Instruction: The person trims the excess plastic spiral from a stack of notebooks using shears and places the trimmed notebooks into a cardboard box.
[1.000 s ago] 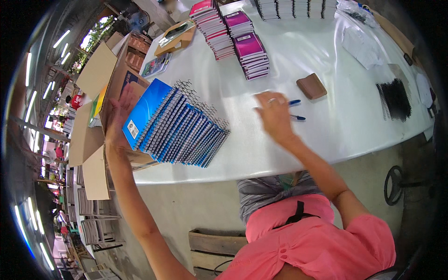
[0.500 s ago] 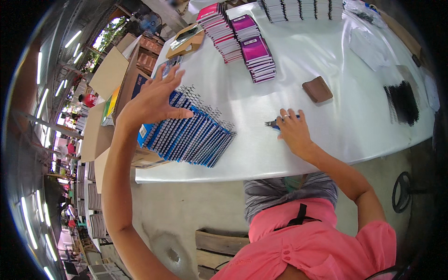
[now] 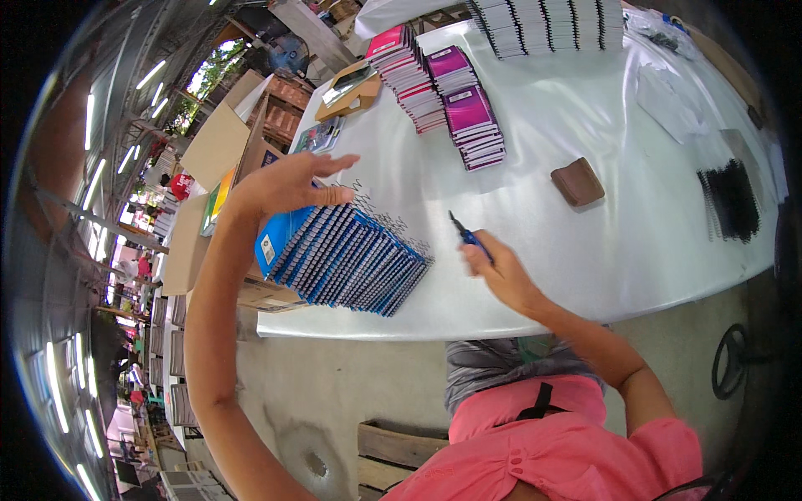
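A leaning stack of blue spiral-bound notebooks [image 3: 355, 263] lies at the left of the table, with loose wire coil ends [image 3: 386, 219] sticking out along its far side. My left hand [image 3: 288, 182] is over the stack's far left part, its fingers stretched out and the thumb apart, holding nothing. Whether it touches the top notebook I cannot tell. To the right of the stack, my right hand [image 3: 508, 280] grips blue-handled pliers [image 3: 474, 240] above the table. Their dark jaws point away from me and a little left.
Pink and purple notebook stacks [image 3: 472, 121] stand at the far middle, near white spiral-bound stacks [image 3: 547, 29]. A brown pouch [image 3: 578, 182] lies right of my right hand. Black coils [image 3: 730, 200] lie at the far right. An open cardboard box [image 3: 219, 138] stands beyond the table's left edge.
My right hand has lifted the pliers off the table and moved slightly left, turning the jaws forward. My left hand's spread fingers have come closer together. The whole view has shifted a little.
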### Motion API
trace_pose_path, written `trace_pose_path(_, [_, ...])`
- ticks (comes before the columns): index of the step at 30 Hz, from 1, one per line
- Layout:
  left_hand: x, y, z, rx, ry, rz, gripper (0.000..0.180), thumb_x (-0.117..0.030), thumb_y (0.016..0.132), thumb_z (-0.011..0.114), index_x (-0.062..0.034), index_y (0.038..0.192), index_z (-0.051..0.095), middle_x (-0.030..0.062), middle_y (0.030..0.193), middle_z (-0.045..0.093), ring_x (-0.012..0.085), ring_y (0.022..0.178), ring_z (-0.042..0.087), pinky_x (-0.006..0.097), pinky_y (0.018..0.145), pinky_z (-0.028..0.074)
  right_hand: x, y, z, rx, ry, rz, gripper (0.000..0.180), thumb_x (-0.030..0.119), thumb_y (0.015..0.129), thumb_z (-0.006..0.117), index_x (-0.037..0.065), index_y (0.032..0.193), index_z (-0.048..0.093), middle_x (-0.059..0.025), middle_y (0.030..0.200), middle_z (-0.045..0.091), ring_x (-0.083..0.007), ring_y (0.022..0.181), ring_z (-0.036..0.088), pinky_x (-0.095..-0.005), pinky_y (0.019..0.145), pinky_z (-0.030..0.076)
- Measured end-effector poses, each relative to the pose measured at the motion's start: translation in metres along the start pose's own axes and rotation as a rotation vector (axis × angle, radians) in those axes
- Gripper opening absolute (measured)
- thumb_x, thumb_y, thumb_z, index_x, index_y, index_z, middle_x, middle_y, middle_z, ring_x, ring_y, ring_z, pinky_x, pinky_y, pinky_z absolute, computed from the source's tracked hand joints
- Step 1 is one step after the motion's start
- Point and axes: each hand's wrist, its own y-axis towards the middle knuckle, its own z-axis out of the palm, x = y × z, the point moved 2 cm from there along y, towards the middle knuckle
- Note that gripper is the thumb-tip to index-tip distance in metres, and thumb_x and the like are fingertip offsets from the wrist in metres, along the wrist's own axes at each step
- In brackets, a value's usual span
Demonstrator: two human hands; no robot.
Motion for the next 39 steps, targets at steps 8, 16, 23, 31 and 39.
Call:
trace_pose_path(8, [-0.041,0.018,-0.021,0.143,-0.280,0.109,0.068,0.001,0.076,0.067,-0.0121,0.139,0.045,0.0101,0.127,0.060,0.0199,0.110,0.060,0.033,0.099,0.046,0.069,0.038,0.084,0.514,0.719,0.358,0.068,0.069,0.090,0.027,0.006,0.099,0.052,-0.0047,0.079,0.055,-0.0160,0.072,0.052,-0.0336,0.072,0.045])
trace_pose_path(16, [-0.022,0.028,-0.016,0.129,-0.326,0.156,0.077,0.014,0.070,0.065,-0.0253,0.135,0.050,0.0104,0.130,0.057,0.0284,0.122,0.052,0.038,0.100,0.049,0.088,0.059,0.100,0.596,0.965,0.491,0.078,0.074,0.086,0.022,0.004,0.098,0.054,-0.0083,0.079,0.055,-0.0212,0.075,0.056,-0.0371,0.071,0.049])
trace_pose_path(23, [-0.024,0.027,-0.017,0.119,-0.353,0.067,0.074,0.013,0.070,0.065,-0.0154,0.136,0.050,0.0024,0.138,0.051,0.0225,0.126,0.048,0.035,0.099,0.049,0.092,0.064,0.100,0.574,1.013,0.512,0.074,0.073,0.088,0.026,0.005,0.092,0.055,-0.0063,0.073,0.052,-0.0185,0.066,0.052,-0.0329,0.061,0.047])
trace_pose_path(31, [-0.027,0.028,-0.015,0.136,-0.306,0.054,0.076,0.014,0.068,0.065,-0.0163,0.136,0.050,0.0020,0.137,0.052,0.0242,0.126,0.048,0.034,0.097,0.050,0.087,0.057,0.099,0.608,1.040,0.571,0.074,0.075,0.085,0.030,0.005,0.088,0.053,-0.0017,0.063,0.041,-0.0148,0.055,0.042,-0.0303,0.052,0.037])
trace_pose_path(39, [-0.025,0.033,-0.014,0.129,-0.334,0.130,0.077,0.013,0.072,0.063,-0.0237,0.138,0.047,0.0146,0.132,0.054,0.0313,0.125,0.049,0.040,0.100,0.049,0.081,0.057,0.097,0.533,1.025,0.509,0.077,0.075,0.085,0.028,0.003,0.093,0.056,-0.0094,0.080,0.059,-0.0226,0.075,0.060,-0.0370,0.071,0.053])
